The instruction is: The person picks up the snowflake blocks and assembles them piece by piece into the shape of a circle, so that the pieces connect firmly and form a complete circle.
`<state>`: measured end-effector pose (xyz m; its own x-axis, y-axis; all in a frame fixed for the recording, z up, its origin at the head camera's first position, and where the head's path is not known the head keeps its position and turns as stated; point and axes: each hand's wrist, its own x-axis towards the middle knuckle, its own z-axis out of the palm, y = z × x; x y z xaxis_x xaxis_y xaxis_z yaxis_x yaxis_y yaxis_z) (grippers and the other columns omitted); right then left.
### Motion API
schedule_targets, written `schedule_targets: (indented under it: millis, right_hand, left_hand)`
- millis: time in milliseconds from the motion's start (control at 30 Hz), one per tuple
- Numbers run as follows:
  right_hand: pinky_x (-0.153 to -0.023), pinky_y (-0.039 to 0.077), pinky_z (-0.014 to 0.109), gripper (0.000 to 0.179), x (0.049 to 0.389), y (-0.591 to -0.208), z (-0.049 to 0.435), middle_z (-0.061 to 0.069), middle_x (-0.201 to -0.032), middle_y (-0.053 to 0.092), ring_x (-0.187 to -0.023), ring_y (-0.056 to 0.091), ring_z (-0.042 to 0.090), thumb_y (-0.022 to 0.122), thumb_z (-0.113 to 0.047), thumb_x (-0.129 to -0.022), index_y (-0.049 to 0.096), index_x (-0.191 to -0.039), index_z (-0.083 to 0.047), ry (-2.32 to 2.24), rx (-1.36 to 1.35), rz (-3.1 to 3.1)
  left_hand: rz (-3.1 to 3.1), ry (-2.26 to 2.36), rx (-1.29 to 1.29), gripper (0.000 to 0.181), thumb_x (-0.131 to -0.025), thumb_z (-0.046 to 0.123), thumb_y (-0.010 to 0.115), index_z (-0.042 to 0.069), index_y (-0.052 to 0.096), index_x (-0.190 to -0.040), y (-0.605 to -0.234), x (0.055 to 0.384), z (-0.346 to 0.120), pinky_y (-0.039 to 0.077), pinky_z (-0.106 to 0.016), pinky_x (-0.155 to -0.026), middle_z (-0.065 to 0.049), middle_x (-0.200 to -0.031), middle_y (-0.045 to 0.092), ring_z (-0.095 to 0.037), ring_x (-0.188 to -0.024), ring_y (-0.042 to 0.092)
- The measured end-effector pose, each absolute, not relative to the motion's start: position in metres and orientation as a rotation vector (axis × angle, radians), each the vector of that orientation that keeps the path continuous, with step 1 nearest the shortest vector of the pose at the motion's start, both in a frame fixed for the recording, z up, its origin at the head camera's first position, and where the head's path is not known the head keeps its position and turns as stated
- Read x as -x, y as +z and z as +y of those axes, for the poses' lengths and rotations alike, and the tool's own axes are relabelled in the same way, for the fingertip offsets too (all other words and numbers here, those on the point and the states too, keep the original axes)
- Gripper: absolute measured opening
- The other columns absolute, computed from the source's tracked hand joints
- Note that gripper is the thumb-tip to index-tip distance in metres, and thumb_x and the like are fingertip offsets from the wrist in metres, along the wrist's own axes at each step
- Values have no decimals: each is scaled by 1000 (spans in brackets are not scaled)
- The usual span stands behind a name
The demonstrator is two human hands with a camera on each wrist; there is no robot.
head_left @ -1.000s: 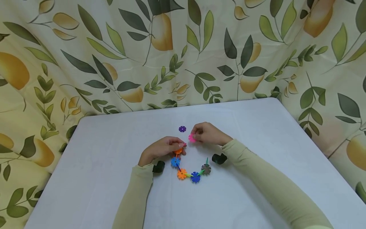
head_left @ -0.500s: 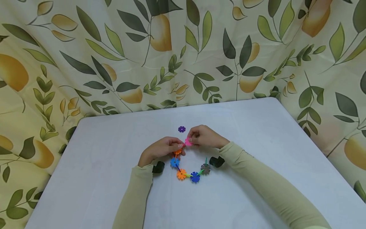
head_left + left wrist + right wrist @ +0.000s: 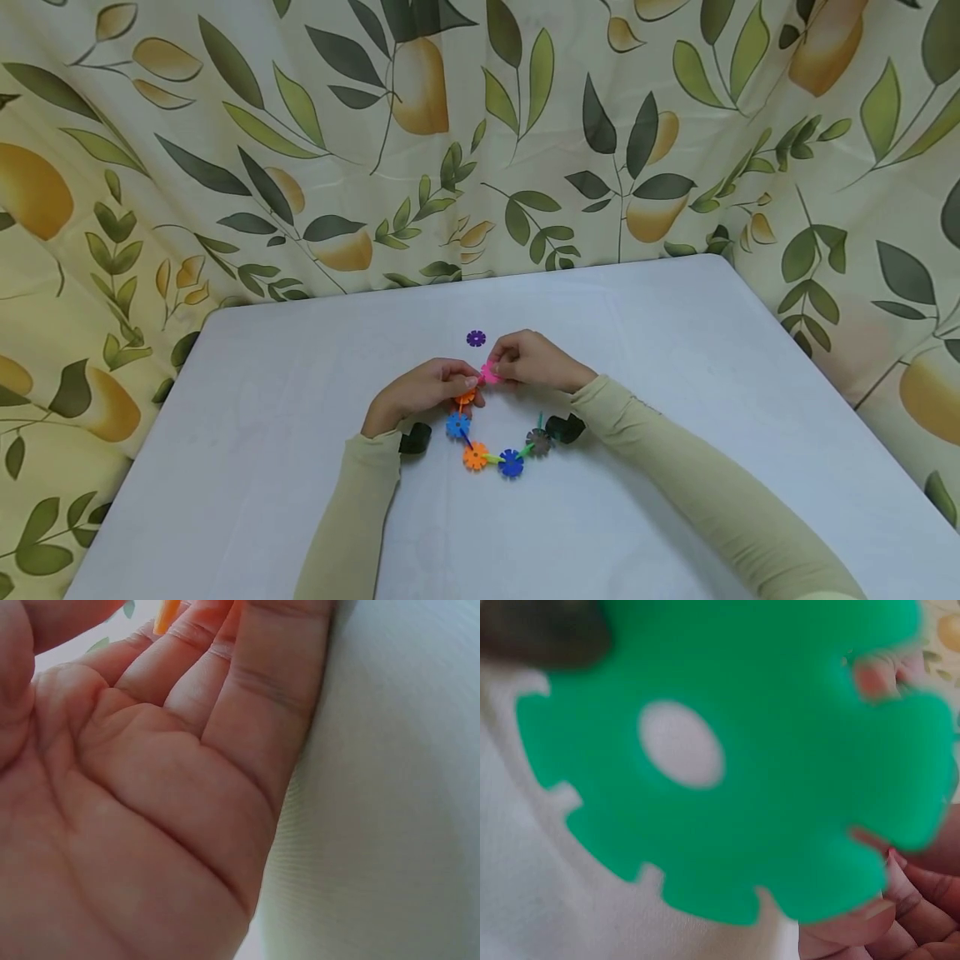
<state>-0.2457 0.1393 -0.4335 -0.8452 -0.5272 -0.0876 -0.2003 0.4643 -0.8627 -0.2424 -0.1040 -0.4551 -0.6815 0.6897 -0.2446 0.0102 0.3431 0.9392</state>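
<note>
On my head feed, I take the curved chain of notched plastic discs (image 3: 511, 464) as my landmark: the white cloth-covered table (image 3: 262, 467) spreads wide to both sides of it, the far edge lies well beyond, and the leafy printed curtain (image 3: 525, 225) hangs past that edge. The right forearm, in a pale green sleeve (image 3: 697, 475), takes up the room to the chain's right. I count five chain discs showing their faces: two orange (image 3: 476, 456), one light blue (image 3: 458, 425), one dark blue (image 3: 512, 461), one grey (image 3: 538, 442). At the chain's far left end, the left hand (image 3: 435, 385) pinches narrowly, gripping that end; just beside it, the right hand (image 3: 543, 360) pinches one bright pink notched plastic disc (image 3: 490, 372). One purple notched plastic disc (image 3: 476, 338) lies beyond the chain, apart from it. My left wrist feed shows palm and bent fingers, with one orange sliver (image 3: 166, 613) at the top; I can't tell the grip there. My right wrist feed is mostly one large green plastic disc (image 3: 780, 772), round-holed and notched, with fingers (image 3: 855, 926) partly hidden behind it.
</note>
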Motion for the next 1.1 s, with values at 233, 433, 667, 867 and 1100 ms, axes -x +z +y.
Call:
schedule_targets:
  millis: [233,433,667,867,1100]
  right_hand:
    - [-62,50,29,10,246,-432,134,1,-71,67,-61,58,12,67,7,-94,73,-92,-1,-1276,737,2447]
    - [-62,50,28,10,247,-434,130,1,-72,66,-62,58,13,67,8,-95,72,-92,0,-1311,755,2400]
    - [-64,51,28,13,254,-433,132,3,-75,69,-64,59,15,66,7,-97,76,-96,1,-1267,740,2382]
    - [-69,49,31,15,267,-425,135,6,-79,69,-71,61,20,65,-5,-104,79,-102,2,-1232,717,2430]
    - [-84,52,37,21,290,-418,132,16,-107,76,-94,63,25,63,-4,-105,77,-117,5,-1182,700,2518]
  left_hand:
    - [1996,1366,-587,24,-113,9,53,-7,64,-126,-455,244,-103,54,-28,-83,-11,-104,78,-19,-84,65]
    - [2017,1337,-555,22,-113,10,53,-5,65,-123,-454,243,-103,53,-30,-92,-10,-105,78,-20,-88,65]
    - [1989,1350,-560,27,-114,12,53,-6,62,-130,-455,244,-104,53,-34,-98,-12,-106,78,-20,-91,67]
    - [1940,1377,-575,33,-113,16,53,-4,58,-137,-457,245,-107,55,-33,-91,-12,-108,78,-21,-90,68]
    - [1950,1393,-572,30,-112,14,55,-5,61,-134,-458,246,-107,54,-29,-81,-12,-114,76,-20,-86,64]
